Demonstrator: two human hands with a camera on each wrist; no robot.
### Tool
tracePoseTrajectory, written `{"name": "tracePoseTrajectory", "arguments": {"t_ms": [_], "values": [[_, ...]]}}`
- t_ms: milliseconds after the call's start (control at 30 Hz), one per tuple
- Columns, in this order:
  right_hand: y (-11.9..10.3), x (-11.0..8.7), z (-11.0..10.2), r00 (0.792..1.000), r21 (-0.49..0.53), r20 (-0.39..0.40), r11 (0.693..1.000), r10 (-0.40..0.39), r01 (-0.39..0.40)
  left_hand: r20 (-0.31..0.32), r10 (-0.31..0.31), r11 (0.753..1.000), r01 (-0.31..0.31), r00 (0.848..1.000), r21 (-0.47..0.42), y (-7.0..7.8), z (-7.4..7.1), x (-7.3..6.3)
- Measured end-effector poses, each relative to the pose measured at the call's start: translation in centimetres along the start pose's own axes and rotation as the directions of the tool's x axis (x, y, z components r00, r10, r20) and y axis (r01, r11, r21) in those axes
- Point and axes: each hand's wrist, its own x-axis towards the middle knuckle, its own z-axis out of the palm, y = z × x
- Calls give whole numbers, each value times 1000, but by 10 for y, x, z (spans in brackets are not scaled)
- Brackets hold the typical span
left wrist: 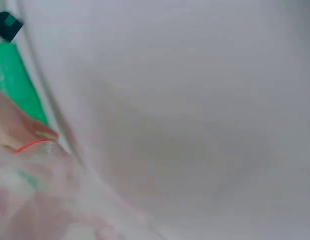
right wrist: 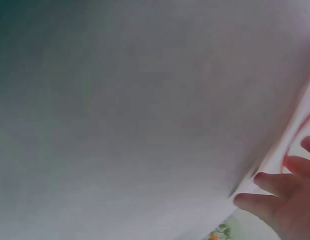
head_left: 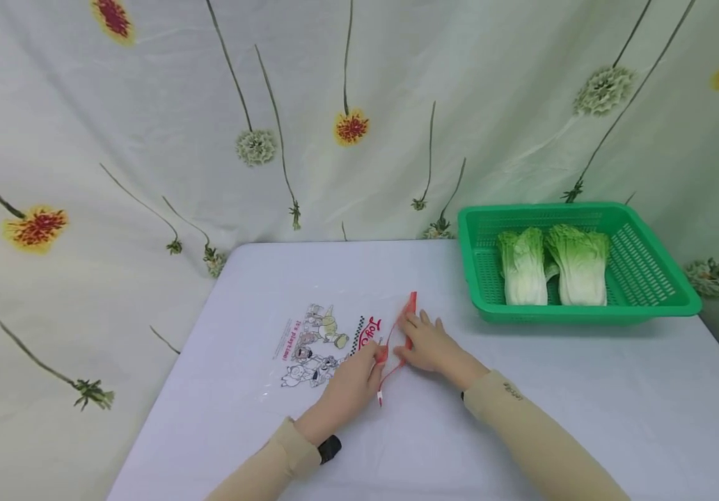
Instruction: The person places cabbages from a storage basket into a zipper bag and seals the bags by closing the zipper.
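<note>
A clear plastic zip bag [head_left: 328, 334] lies flat on the table, with cartoon figures, lettering and a red zip edge. My left hand [head_left: 353, 379] pinches the red edge near its middle, thumb on top. Beside it, my right hand [head_left: 431, 348] holds the other side of the red edge between thumb and index finger, the remaining fingers spread. The red edges stand slightly apart between the hands. A small white-and-red zip slider [head_left: 380, 398] sits at the near end. In the right wrist view, the right hand's fingers [right wrist: 279, 187] reach toward the red strip.
At the back right of the white table [head_left: 522, 417] stands a green basket [head_left: 591, 313]. Inside are two heads of napa cabbage [head_left: 525, 271]. A flower-printed curtain [head_left: 309, 90] hangs behind the table's far edge.
</note>
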Motion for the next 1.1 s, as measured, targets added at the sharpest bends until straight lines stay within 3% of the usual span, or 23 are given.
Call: {"name": "tracePoseTrajectory", "arguments": {"t_ms": [100,200,367,467,600,667,767,867,933,1100], "values": [[1,-1,-5,999,82,-48,997,-10,14,-122,2,998,-8,993,-54,3,-12,0],[2,-3,-12,997,143,-73,990,-8,18,-247,9,994,-35,969,-100,5,-26,2],[1,-7,-22,990,214,-135,975,-35,64,-426,2,991,-58,905,-119,4,-44,2],[-5,-10,-32,980,239,-189,966,-55,100,-499,63,995,-90,864,-30,0,-54,2],[-12,-13,-51,969,225,-238,966,-71,126,-527,251,967,-187,812,172,-5,-65,4],[-15,-14,-59,963,210,-254,968,-84,139,-515,318,943,-207,796,262,-6,-70,4],[-16,-14,-66,957,192,-270,967,-109,165,-508,341,922,-177,791,343,-4,-75,3],[-20,-15,-69,954,173,-270,968,-129,180,-542,335,912,-122,771,391,1,-79,3],[-24,-15,-70,951,146,-271,971,-147,191,-585,354,902,-102,730,419,4,-83,4],[-41,-18,-79,961,12,-231,987,-152,159,-691,443,868,-79,572,491,15,-92,8]]}}
